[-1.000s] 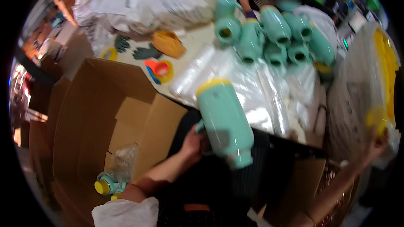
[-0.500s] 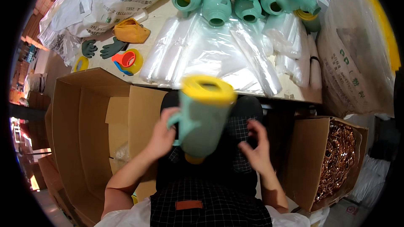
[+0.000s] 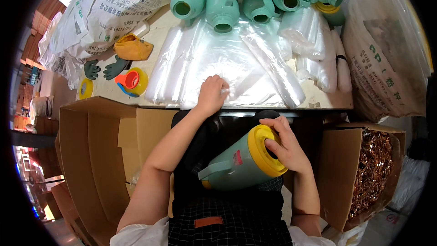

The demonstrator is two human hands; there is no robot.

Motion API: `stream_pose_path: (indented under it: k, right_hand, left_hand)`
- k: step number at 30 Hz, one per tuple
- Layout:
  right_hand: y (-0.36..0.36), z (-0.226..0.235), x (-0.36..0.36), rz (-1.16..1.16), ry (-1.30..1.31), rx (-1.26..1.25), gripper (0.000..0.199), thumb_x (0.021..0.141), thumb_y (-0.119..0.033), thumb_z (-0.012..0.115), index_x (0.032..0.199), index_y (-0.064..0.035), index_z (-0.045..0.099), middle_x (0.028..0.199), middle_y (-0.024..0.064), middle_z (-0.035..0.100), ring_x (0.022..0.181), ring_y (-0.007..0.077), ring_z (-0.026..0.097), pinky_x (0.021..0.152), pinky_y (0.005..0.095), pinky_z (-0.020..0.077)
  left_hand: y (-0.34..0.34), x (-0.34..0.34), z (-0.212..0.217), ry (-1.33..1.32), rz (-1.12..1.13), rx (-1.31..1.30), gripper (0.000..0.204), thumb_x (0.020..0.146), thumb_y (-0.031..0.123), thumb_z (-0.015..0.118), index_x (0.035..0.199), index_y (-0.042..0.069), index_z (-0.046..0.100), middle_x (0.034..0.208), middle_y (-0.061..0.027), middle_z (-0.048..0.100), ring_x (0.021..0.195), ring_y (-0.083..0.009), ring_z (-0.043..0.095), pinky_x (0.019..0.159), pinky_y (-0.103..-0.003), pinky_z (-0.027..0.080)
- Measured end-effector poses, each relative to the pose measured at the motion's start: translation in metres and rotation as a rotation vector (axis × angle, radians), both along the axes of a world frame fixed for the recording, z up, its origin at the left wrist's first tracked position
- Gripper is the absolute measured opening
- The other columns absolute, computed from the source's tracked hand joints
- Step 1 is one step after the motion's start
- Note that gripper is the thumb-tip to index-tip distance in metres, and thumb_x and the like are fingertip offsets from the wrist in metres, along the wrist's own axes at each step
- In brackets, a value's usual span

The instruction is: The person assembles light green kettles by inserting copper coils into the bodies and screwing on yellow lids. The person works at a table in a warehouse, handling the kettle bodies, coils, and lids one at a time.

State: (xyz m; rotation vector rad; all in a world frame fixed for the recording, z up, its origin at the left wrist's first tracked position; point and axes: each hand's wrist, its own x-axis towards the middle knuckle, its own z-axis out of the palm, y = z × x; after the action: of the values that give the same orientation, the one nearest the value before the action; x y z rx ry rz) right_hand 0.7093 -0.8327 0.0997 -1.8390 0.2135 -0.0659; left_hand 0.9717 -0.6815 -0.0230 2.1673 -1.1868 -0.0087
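Observation:
My right hand (image 3: 289,148) grips the yellow rim of a grey-green thermos jug shell (image 3: 236,164), thumb over the opening at its top. The jug lies tilted above my lap, its yellow end up to the right and its handle toward the lower left. A small red label shows on its side. My left hand (image 3: 213,95) reaches to the table's front edge, with curled fingers pressed on the top of a stack of clear plastic bags (image 3: 255,75). Its fingertips seem to pinch the film, though they are partly hidden.
Several green jug shells (image 3: 223,11) lie at the back of the table. Left are a yellow tape roll (image 3: 143,82), dark gloves (image 3: 116,67) and a white sack (image 3: 104,13). An open carton (image 3: 75,155) stands at my left; a box of coppery pieces (image 3: 371,173) stands right.
The jug has passed from my left hand to my right and tipped over, its yellow end swinging right. My left hand has moved forward onto the plastic bags.

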Motion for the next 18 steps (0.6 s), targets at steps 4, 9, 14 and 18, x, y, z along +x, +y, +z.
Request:
stream_pose_path:
  k: [4, 9, 14, 18]
  right_hand:
    - [-0.007, -0.009, 0.021, -0.051, -0.097, -0.025, 0.032, 0.091, -0.018, 0.068, 0.118, 0.0000, 0.064, 0.100, 0.0101, 0.055, 0.091, 0.0211, 0.056, 0.086, 0.0311, 0.0463]
    - [-0.021, -0.017, 0.050, -0.109, 0.245, 0.192, 0.020, 0.086, -0.017, 0.075, 0.094, 0.0000, 0.068, 0.076, 0.0062, 0.061, 0.068, 0.0156, 0.059, 0.068, 0.0288, 0.0486]
    - [-0.010, -0.045, 0.058, -0.318, 0.064, 0.093, 0.025, 0.079, -0.012, 0.084, 0.094, -0.0007, 0.067, 0.081, 0.0051, 0.068, 0.071, 0.0112, 0.062, 0.065, 0.0284, 0.0496]
    - [-0.009, -0.042, 0.051, -0.536, -0.107, 0.386, 0.037, 0.075, -0.010, 0.087, 0.106, -0.0006, 0.068, 0.090, 0.0031, 0.070, 0.078, 0.0117, 0.062, 0.073, 0.0287, 0.0519]
  left_hand:
    - [-0.012, 0.009, 0.015, 0.043, 0.080, 0.078, 0.017, 0.094, 0.018, 0.059, 0.090, 0.002, 0.064, 0.089, -0.0166, 0.065, 0.091, -0.0355, 0.063, 0.080, -0.045, 0.050]
    - [-0.027, 0.020, 0.027, 0.675, 0.220, -0.194, 0.025, 0.102, 0.023, 0.053, 0.093, 0.001, 0.061, 0.089, -0.0148, 0.070, 0.079, -0.0256, 0.066, 0.076, -0.038, 0.053]
    - [-0.029, -0.077, 0.076, 1.442, -0.105, -0.459, 0.021, 0.105, 0.022, 0.050, 0.092, 0.006, 0.055, 0.089, -0.0140, 0.071, 0.081, -0.0201, 0.068, 0.080, -0.034, 0.055]
    - [-0.017, -0.074, 0.091, 1.286, -0.062, -0.603, 0.022, 0.107, 0.022, 0.048, 0.092, 0.006, 0.054, 0.093, -0.0150, 0.072, 0.084, -0.0190, 0.068, 0.079, -0.032, 0.054]
